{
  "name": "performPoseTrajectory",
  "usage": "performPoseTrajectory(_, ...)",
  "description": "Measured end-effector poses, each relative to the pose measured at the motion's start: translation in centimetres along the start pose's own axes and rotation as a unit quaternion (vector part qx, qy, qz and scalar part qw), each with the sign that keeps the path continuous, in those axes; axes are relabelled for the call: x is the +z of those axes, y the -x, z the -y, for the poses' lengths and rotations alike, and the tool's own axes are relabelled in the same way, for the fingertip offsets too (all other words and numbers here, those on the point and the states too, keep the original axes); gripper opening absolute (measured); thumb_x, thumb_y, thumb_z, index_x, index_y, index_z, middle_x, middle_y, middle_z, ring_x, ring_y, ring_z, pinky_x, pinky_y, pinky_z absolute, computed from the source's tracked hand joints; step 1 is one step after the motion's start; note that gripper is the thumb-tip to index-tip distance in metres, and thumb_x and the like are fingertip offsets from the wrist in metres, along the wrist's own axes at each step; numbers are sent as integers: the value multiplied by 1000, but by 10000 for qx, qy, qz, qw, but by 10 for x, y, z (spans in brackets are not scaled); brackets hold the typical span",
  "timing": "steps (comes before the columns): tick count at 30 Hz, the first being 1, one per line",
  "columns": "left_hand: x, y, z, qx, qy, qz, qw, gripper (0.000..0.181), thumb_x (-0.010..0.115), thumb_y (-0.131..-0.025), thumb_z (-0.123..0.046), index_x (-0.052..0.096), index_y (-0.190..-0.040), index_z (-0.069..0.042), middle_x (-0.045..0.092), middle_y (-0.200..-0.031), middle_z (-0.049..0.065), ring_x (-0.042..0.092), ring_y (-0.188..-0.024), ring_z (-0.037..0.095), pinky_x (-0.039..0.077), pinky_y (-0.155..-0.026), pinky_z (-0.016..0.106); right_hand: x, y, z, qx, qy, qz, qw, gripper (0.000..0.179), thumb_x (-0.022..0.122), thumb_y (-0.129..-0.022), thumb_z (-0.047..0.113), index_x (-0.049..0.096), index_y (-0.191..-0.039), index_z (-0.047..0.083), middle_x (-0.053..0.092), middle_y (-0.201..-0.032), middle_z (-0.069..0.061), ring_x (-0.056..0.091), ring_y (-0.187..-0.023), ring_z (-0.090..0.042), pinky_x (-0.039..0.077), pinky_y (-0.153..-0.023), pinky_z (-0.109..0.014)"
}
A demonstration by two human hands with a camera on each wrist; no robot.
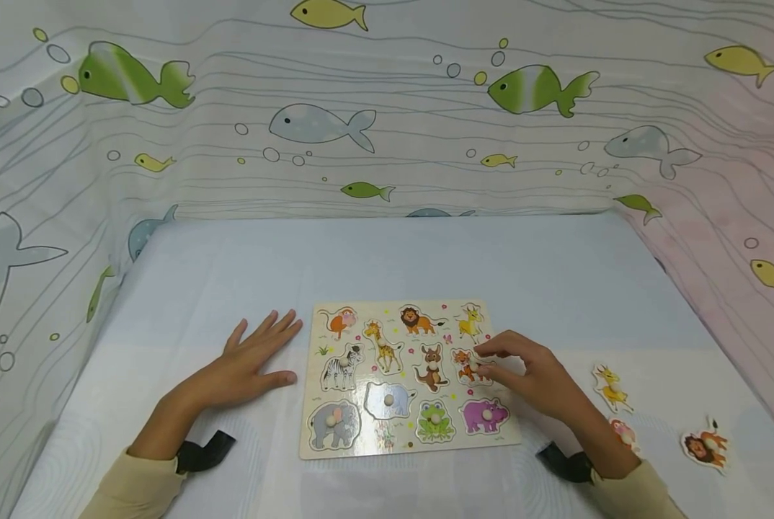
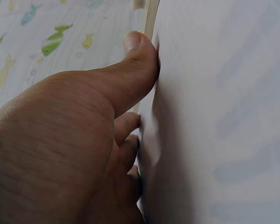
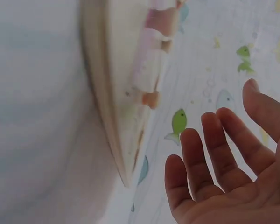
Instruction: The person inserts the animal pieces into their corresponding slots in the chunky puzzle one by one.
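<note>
One splayed left hand [image 1: 247,371], relaxed right hand [image 1: 537,375], both empty, at glossy wooden board [image 1: 401,428]

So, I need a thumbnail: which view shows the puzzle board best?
The head view: the puzzle board shows face-up, nearly whole. Right wrist: blurred, nearly edge-on. Left wrist: only an edge sliver.

White fabric [image 1: 419,79] printed with colourful fish hangs behind the pale blue bench [image 1: 387,259]. Its right side looks pinkish.
</note>
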State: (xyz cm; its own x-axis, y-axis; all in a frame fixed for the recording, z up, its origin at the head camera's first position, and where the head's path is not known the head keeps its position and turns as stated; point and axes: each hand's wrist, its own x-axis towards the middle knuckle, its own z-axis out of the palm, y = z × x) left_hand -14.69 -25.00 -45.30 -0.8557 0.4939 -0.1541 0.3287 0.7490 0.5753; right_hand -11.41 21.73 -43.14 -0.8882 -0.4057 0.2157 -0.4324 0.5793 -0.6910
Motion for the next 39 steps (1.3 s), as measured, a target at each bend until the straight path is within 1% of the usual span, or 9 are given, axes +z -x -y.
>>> performPoseTrajectory(3,0,0,-1,-26,-23,12,10000,86,66,-91,-52,27,-159,-18,19,-168,11,7,-156,40,-10,-120,64,-8,2,3,64,27,-141,9999,26,76,-88,9,72,-113,14,72,-108,2,62,-100,-6,51,-89,-19)
performPoseTrajectory(9,2,0,0,-38,-36,2,10000,87,67,-90,-53,28,-159,-18,20,-167,11,7,-156,40,-10,-120,64,-27,14,11,135,-246,-318,9991,32,73,-88,2,70,-117,14,72,-109,-4,64,-105,-1,47,-94,-8)
performPoseTrajectory(11,3,-1,1,-36,-28,11,10000,87,67,-90,-53,27,-159,-19,20,-167,11,7,-156,40,-10,-120,64,-34,19,13,143,-216,-407,9988,35,73,-88,-1,69,-118,16,72,-109,-2,64,-105,0,46,-94,-7)
performPoseTrajectory(14,4,-2,2,-36,-25,23,10000,87,67,-90,-54,27,-160,-19,19,-168,10,6,-156,39,-11,-120,63,-47,29,13,334,-63,-569,9978,37,72,-88,-2,69,-119,18,72,-110,6,65,-104,2,44,-95,-5)
performPoseTrajectory(23,1,-2,1,-12,-59,41,10000,87,66,-91,-53,26,-160,-18,19,-168,11,6,-156,40,-10,-120,64,-90,65,-1,1327,339,-1057,9849,29,68,-94,5,70,-121,14,73,-109,10,62,-107,8,41,-92,0)
performPoseTrajectory(27,1,0,1,-21,-99,14,9999,87,65,-91,-54,26,-160,-19,19,-168,11,7,-156,40,-9,-120,64,-106,76,-4,1281,388,-1242,9832,30,67,-93,-2,69,-121,5,72,-110,14,63,-105,8,43,-91,0)
performPoseTrajectory(32,0,1,1,-26,-70,3,10000,86,66,-91,-53,26,-160,-19,19,-168,11,7,-156,40,-10,-120,64,-118,87,-12,1378,85,-1355,9811,29,63,-93,-7,66,-121,-4,72,-112,12,65,-105,4,48,-89,-4)
performPoseTrajectory(36,1,1,2,-3,-70,-15,10000,86,66,-91,-52,26,-160,-19,20,-168,11,7,-156,40,-10,-120,64,-121,94,-21,1654,106,-1370,9766,28,64,-95,-2,66,-123,-2,71,-113,13,65,-104,5,49,-86,-4)
performPoseTrajectory(39,2,0,2,66,-58,-42,10000,86,67,-91,-52,27,-159,-19,21,-167,12,8,-156,40,-10,-120,64,-122,100,-28,1902,313,-1327,9722,28,65,-96,4,67,-124,2,70,-113,19,64,-102,9,48,-83,-3)
